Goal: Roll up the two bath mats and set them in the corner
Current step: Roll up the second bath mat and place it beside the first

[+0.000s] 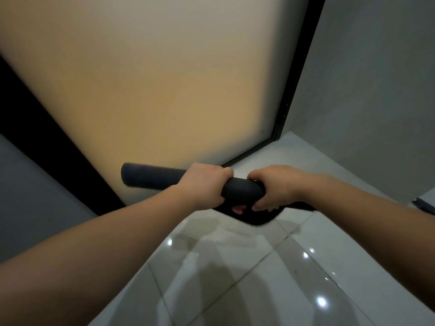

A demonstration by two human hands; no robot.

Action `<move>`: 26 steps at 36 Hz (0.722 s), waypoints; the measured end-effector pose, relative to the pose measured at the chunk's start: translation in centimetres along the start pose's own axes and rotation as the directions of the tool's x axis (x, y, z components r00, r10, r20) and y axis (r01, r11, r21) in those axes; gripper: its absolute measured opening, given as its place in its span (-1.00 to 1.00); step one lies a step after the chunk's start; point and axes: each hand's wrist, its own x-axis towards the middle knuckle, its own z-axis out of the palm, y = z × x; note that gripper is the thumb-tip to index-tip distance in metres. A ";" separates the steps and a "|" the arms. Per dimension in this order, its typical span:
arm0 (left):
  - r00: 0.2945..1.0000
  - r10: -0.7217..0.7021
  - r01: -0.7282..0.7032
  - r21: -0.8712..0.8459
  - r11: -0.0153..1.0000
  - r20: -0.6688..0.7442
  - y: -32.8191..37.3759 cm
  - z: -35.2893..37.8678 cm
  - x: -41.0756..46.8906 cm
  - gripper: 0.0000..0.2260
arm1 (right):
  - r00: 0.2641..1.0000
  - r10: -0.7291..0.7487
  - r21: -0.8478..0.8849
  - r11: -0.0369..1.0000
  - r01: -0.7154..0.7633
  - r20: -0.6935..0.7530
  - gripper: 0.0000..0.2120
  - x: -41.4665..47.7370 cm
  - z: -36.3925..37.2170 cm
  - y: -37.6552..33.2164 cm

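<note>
Your left hand (203, 184) and right hand (276, 187) are both wrapped around a dark rolled mat (150, 178), held crosswise in the air in front of the frosted door (164, 78). The left hand grips near the middle of the roll, the right closes over its right end, and the left end sticks out free. Below your hands a loose dark flap (259, 220) hangs down to the floor (235, 278) or close above it; you cannot tell from here whether it is the unrolled tail of this mat or part of the second one.

The corner (282, 135), where the door frame meets the grey wall (364, 90), lies just beyond your right hand. By the look of it you are carrying the roll there.

To do this well, keep both hands tight so the layers do not slacken. If the flap belongs to this mat, turn the roll toward it and take it in before you set anything down. Stand or lay the roll hard against the wall with the loose edge pressed to wall or floor, so it cannot spring open. Let go with one hand at a time. The tiles are glossy, so watch for the roll sliding.

There is no brand, label or writing to read on the mat, door or wall.
</note>
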 end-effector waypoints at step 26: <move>0.986 -0.067 0.066 -0.012 0.998 -0.155 -0.2 0.3 -0.1 -0.77 | 0.994 0.099 0.149 0.983 -0.103 0.036 -0.70 0.8 -1.5 1.2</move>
